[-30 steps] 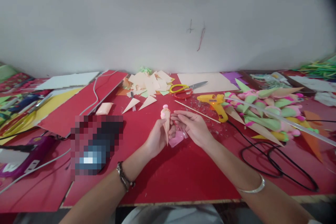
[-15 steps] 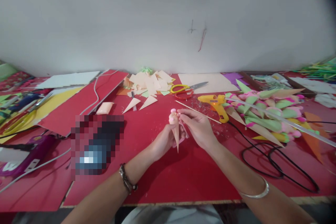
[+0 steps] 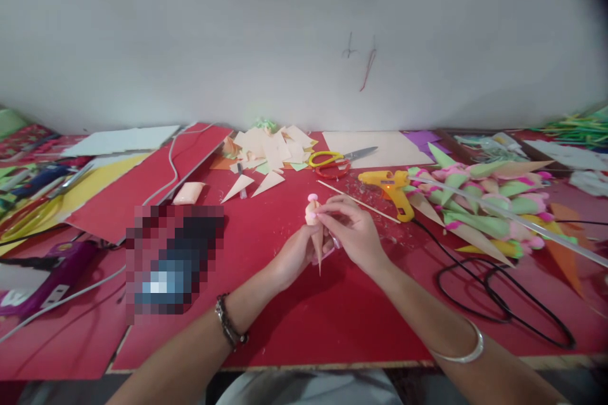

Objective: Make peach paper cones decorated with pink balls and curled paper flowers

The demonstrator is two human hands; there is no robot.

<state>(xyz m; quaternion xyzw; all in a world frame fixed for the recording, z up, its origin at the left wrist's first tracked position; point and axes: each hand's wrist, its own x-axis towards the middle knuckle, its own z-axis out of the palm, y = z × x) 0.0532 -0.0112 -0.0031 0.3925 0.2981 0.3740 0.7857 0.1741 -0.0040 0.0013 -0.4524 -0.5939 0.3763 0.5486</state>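
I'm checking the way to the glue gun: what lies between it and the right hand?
In the head view, a thin pale stick and some wispy scraps lie between the right hand and the yellow glue gun.

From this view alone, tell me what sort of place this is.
Most likely a craft workspace: a glue gun and scissors lie on the red table, and the left hand holds a cone.

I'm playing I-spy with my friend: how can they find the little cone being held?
On the red table, look to the middle for the left hand. It holds a peach cone, tip down, pink ball on top; unlike the piled cones to the right, this one is in a hand.
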